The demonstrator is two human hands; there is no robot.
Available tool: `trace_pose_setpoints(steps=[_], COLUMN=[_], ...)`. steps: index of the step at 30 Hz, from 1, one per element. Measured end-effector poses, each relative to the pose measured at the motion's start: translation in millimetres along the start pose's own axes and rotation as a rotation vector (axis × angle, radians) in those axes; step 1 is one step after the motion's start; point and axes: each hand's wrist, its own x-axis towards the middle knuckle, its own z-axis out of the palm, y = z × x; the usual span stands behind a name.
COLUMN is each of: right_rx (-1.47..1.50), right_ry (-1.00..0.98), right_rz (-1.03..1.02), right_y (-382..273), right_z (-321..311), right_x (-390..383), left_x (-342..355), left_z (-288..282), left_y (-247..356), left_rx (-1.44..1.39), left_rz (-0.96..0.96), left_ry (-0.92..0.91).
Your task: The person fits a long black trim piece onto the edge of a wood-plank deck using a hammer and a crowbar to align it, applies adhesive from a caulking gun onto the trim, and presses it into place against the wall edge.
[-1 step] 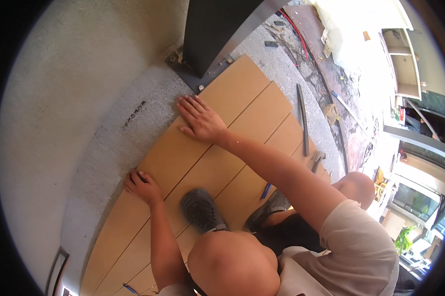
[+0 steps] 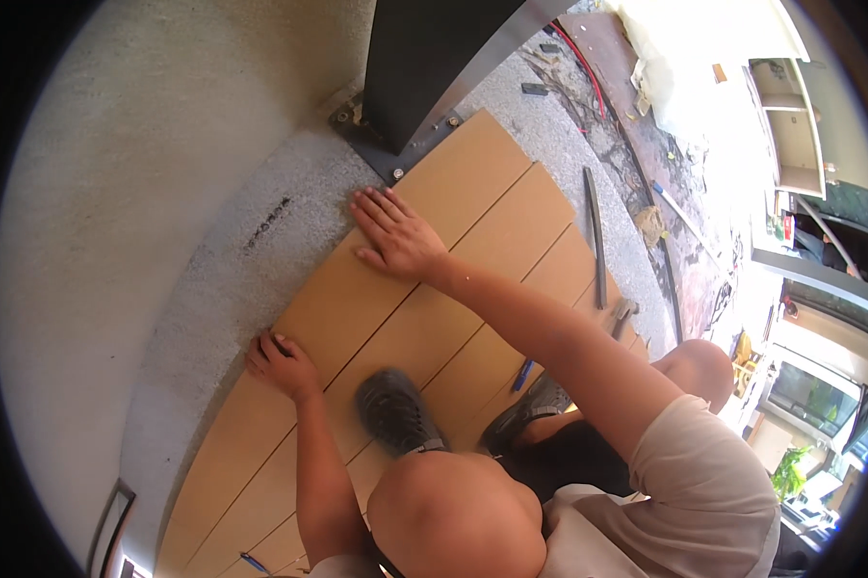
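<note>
Tan boards (image 2: 477, 236) lie side by side in a curved-edged platform. My right hand (image 2: 400, 236) rests flat on the outermost board, fingers out, near a dark metal post's (image 2: 410, 67) bolted base plate (image 2: 419, 154). Lower left, my left hand (image 2: 280, 366) has its fingers curled over that board's outer edge. My dark shoes (image 2: 395, 409) are on the boards beneath me. A blue pen-like item (image 2: 523, 374) and a hammer-like tool (image 2: 624, 318) lie to the right, the latter partly behind my arm.
Pale concrete (image 2: 116, 173) runs along the left. Beyond the boards, a dark metal strip (image 2: 595, 236) lies on rough grey ground, with red cable (image 2: 593, 77), debris (image 2: 650, 222) and white sheeting (image 2: 646, 48) farther off. A white shelving unit (image 2: 780, 125) stands at far right.
The whole view has shifted very slightly; both my hands stay at the same spots on the boards.
</note>
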Motion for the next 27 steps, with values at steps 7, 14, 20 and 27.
trace_pose_setpoints(steps=[7,14,20,27], right_rx=[0.003,-0.027,0.002,0.118], right_ry=[-0.023,-0.169,-0.152,0.085], right_rz=[0.034,0.123,0.171,0.560], right_y=[2.5,13.2,11.5,7.7], right_z=[-3.6,-35.2,-39.1,-32.4], right_x=[-31.7,-118.0,-125.7,-205.8], left_x=[6.0,5.0,2.3,-40.3], left_z=[5.4,0.1,-1.6,-31.7], left_y=[5.2,9.5,4.5,-14.2], left_rx=[-0.089,-0.036,-0.065,-0.097], left_rz=[0.012,-0.029,0.043,0.393], left_ry=[-0.010,-0.085,-0.127,-0.344])
